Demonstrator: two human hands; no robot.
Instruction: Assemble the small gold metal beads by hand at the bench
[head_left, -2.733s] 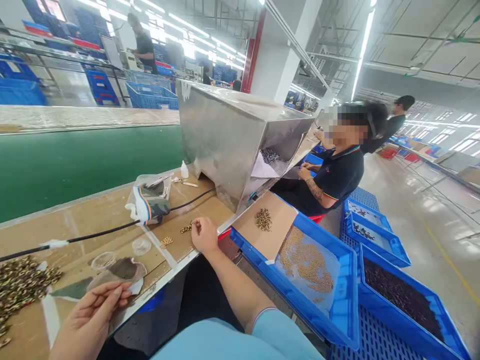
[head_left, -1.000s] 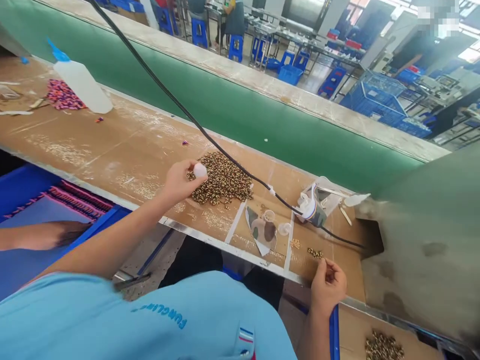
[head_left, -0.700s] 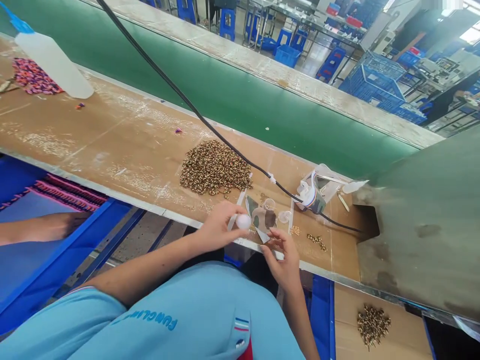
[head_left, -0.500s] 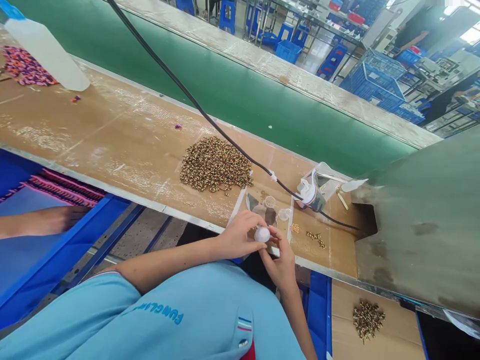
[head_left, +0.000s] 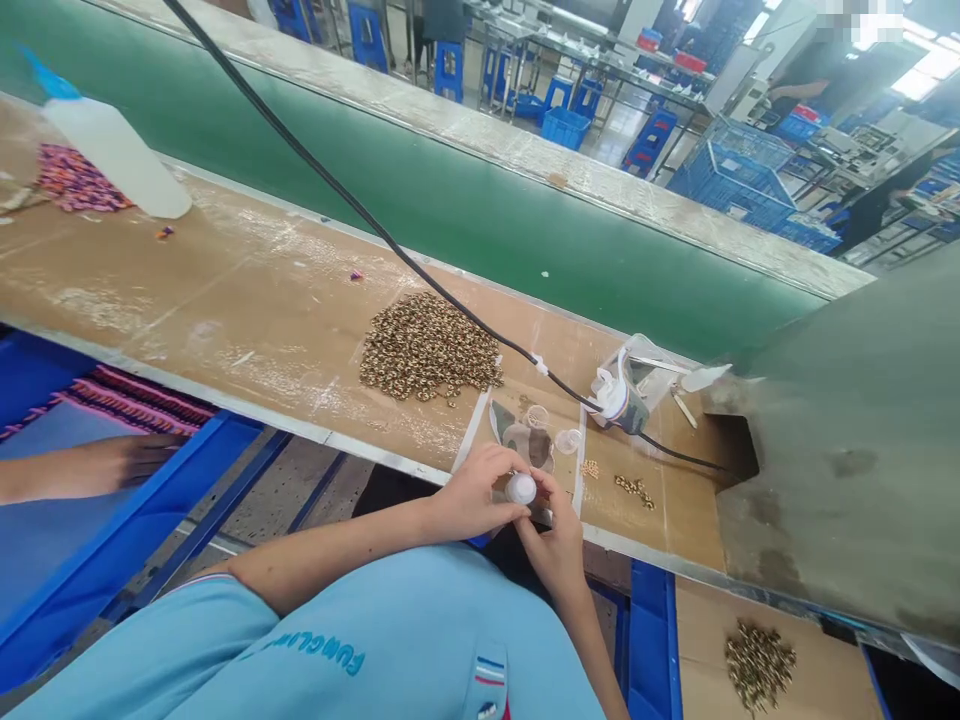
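Close to my body, at the front edge of the bench, both hands meet around a small white round object point(head_left: 520, 488), pale and smooth on top. My left hand point(head_left: 474, 492) curls its thumb and fingers about it from the left. On the right side, my right hand point(head_left: 557, 535) is closed with its fingertips against the same object. Whatever lies beneath it is hidden by the fingers. Just beyond my hands are a small clear round dish point(head_left: 537, 416) and another clear piece point(head_left: 568, 441). A pile of small gold-and-dark pieces point(head_left: 429, 347) lies farther left.
A black cable point(head_left: 352, 205) crosses above the bench to a clear container point(head_left: 643, 372). At left lie a white bottle with blue cap point(head_left: 124, 155) and purple-orange pieces point(head_left: 79, 178). Another person's hand point(head_left: 124, 463) rests by a blue tray point(head_left: 161, 530). A metal panel point(head_left: 847, 420) stands at right.
The camera view has shifted slightly, so the bench appears a little lower in the picture. Both hands still hold the white object, with hardly any change of grip.
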